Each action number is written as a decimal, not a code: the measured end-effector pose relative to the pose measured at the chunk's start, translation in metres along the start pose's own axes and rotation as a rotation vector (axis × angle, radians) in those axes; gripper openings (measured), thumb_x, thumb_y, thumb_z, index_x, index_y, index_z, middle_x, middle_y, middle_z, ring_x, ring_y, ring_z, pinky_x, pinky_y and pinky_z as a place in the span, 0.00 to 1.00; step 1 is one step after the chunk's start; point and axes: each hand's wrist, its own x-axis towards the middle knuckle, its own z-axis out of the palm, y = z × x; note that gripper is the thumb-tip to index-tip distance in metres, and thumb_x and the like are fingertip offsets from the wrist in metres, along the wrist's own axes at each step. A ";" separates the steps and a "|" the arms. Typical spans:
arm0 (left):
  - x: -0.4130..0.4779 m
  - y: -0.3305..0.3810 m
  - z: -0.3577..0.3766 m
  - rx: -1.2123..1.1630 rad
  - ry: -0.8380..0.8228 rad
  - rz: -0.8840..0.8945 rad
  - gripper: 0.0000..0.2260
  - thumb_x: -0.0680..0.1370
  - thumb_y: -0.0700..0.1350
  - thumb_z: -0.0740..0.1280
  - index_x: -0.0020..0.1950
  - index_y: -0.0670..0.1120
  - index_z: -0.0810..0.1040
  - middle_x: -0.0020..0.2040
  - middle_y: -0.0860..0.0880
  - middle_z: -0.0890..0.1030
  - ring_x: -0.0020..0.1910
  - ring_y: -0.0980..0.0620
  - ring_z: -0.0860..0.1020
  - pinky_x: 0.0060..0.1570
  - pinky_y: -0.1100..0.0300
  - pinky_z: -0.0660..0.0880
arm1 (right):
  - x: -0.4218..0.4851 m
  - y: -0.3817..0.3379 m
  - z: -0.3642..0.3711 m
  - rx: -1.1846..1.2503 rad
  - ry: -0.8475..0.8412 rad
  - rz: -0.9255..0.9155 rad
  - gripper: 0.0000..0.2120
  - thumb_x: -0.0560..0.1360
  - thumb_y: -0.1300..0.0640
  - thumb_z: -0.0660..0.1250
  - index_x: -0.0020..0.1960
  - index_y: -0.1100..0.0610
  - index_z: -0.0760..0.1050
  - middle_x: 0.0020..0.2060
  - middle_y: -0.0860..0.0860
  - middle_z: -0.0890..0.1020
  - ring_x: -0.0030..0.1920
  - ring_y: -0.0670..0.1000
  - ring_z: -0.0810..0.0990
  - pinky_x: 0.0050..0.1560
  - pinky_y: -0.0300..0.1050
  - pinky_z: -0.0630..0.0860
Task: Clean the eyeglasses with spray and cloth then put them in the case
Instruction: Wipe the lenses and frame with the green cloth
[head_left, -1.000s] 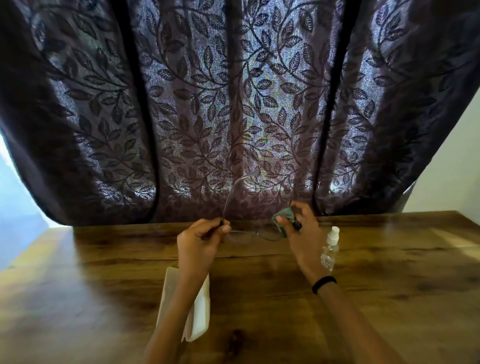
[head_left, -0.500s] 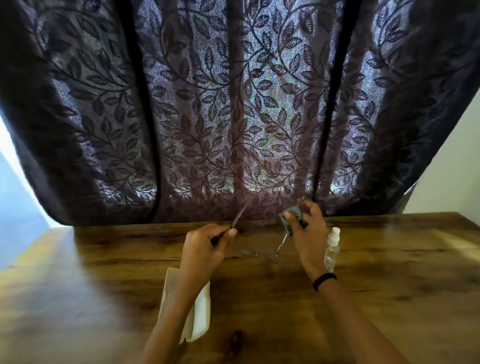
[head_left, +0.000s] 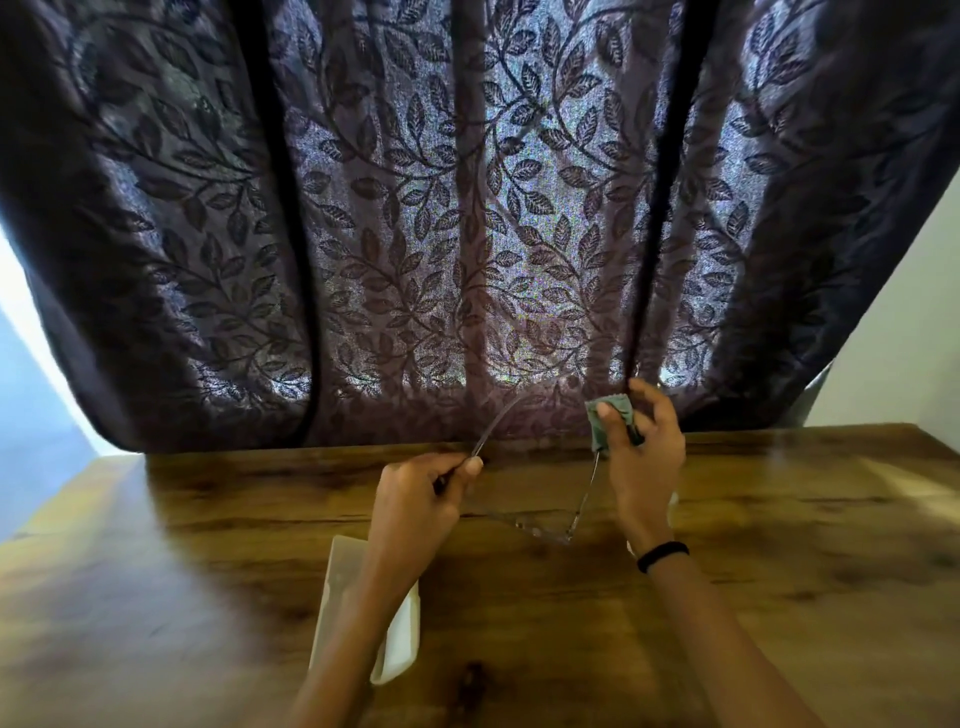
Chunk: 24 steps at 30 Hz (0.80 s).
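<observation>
A white eyeglass case (head_left: 397, 642) lies on the wooden table (head_left: 156, 571) at the left, partly under the person's left forearm. Above it the left hand (head_left: 415, 501) is closed in a pinch — thumb and forefinger gripping one temple arm of the eyeglasses (head_left: 550, 525), whose tip juts up and away toward the curtain (head_left: 467, 208). The thin wire frame hangs between the two hands, low over the tabletop, lenses nearest the person; whether it touches the wood I cannot tell. To the right, the right hand (head_left: 641, 457) holds a small grey-green cleaning cloth (head_left: 605, 423) pinched around the far end of the other temple arm, thumb pressed on the cloth, the remaining fingers loosely curled and spread. A black band (head_left: 662, 556) circles that wrist. Just behind the wrist a sliver of the clear spray bottle (head_left: 672, 501) shows — mostly hidden by the hand.
</observation>
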 end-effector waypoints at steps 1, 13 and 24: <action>0.001 0.001 0.001 -0.013 0.035 -0.012 0.09 0.74 0.42 0.68 0.34 0.44 0.80 0.26 0.58 0.75 0.29 0.59 0.75 0.28 0.66 0.68 | -0.001 0.002 0.000 -0.004 0.003 0.002 0.17 0.72 0.63 0.69 0.60 0.59 0.72 0.40 0.45 0.79 0.40 0.37 0.79 0.38 0.26 0.75; 0.008 0.008 0.013 -0.141 0.393 -0.092 0.05 0.73 0.38 0.69 0.46 0.39 0.82 0.33 0.48 0.81 0.28 0.58 0.77 0.29 0.69 0.73 | -0.044 0.027 0.016 -0.058 -0.201 0.215 0.21 0.72 0.58 0.70 0.63 0.57 0.70 0.45 0.47 0.78 0.42 0.41 0.77 0.34 0.29 0.76; 0.002 0.000 0.007 0.016 0.222 0.021 0.02 0.72 0.39 0.69 0.42 0.42 0.83 0.28 0.54 0.78 0.32 0.56 0.77 0.25 0.68 0.68 | -0.017 0.011 0.009 -0.038 -0.093 0.178 0.23 0.71 0.64 0.70 0.64 0.60 0.69 0.41 0.51 0.81 0.34 0.37 0.78 0.33 0.30 0.75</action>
